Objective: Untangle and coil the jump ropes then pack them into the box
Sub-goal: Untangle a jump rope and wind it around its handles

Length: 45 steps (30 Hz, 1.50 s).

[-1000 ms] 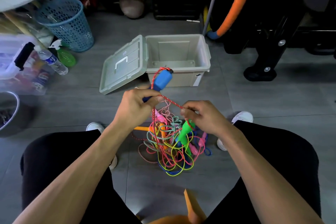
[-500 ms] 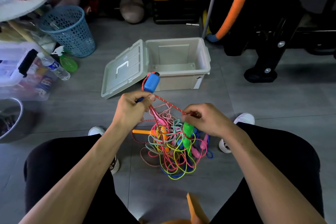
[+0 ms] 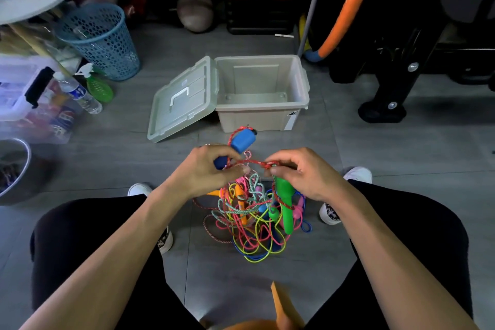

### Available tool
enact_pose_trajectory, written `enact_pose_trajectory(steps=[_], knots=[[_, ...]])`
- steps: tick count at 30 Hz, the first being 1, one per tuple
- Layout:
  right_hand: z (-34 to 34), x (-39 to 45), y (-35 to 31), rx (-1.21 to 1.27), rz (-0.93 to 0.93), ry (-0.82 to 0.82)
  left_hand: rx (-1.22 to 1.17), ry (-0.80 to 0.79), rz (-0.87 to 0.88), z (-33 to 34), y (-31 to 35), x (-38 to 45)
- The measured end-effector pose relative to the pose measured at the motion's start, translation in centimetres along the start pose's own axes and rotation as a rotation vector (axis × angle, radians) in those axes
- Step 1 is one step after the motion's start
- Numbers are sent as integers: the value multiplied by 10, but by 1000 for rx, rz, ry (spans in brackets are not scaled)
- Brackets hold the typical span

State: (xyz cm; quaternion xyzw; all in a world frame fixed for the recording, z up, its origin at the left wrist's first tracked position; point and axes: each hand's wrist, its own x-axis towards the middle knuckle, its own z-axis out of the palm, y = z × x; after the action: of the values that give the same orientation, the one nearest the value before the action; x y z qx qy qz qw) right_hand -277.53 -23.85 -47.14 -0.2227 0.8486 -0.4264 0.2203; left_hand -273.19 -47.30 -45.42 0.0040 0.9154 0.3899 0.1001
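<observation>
Beige rigid plastic box (image 3: 261,115) on grey floor, hinged lid (image 3: 182,99) flung open. Nearer, tangled heap of thin bright jump ropes (image 3: 251,217). Left hand (image 3: 206,169) curled round smooth blue handle (image 3: 241,140); right hand (image 3: 302,171) pinching red braided cord (image 3: 254,163).

The beige plastic storage box (image 3: 262,94) and its hinged lid (image 3: 182,100) look matt and smooth. The red-and-white jump rope (image 3: 251,163) is braided, rough cord; its blue handle (image 3: 242,139) looks like smooth plastic. The grey floor tiles (image 3: 388,158) have a dull sheen. Far left, the blue basket (image 3: 100,40) is perforated plastic.
</observation>
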Motion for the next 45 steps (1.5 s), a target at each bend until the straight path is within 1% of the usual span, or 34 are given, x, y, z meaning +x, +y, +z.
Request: enact_pose_trajectory(steps=[2,4,7,9,13,15,19,22,25,27,29,32,35,38,40,42,43,45], knots=[[5,0,-7,43,-29,-20,-21,-20,115,7,7,1],[8,0,-12,111,-41,-10,-40,-45,154,13,9,3],[9,2,-11,189,-28,4,-153,-1,103,16,6,8],[11,4,-5,207,-4,-46,-201,26,73,17,7,9],[18,9,13,213,78,-171,-226,-31,-30,19,7,8],[22,11,18,170,112,-174,-272,-38,-92,19,5,9],[27,12,22,134,188,-96,-333,-40,-194,19,5,10],[31,12,24,64,198,-69,-388,-45,-234,19,4,10],[33,8,30,-1,259,-143,-401,-12,-275,20,2,11],[32,4,35,-147,269,-214,-453,40,-312,18,-2,13],[31,1,42,-224,248,-230,-464,74,-330,15,-8,16],[30,-3,49,-207,221,-148,-406,66,-330,16,-13,18],[28,-4,50,-167,141,-1,-239,34,-299,23,-13,18],[24,-4,43,-95,89,152,-152,93,-300,26,-15,19],[22,-3,40,-42,125,258,-131,170,-342,24,-20,22],[19,-4,42,-49,179,357,-137,221,-390,21,-24,25],[19,-4,44,-90,210,388,-143,228,-405,21,-25,26],[19,-4,47,-221,265,395,-138,209,-410,23,-23,25]])
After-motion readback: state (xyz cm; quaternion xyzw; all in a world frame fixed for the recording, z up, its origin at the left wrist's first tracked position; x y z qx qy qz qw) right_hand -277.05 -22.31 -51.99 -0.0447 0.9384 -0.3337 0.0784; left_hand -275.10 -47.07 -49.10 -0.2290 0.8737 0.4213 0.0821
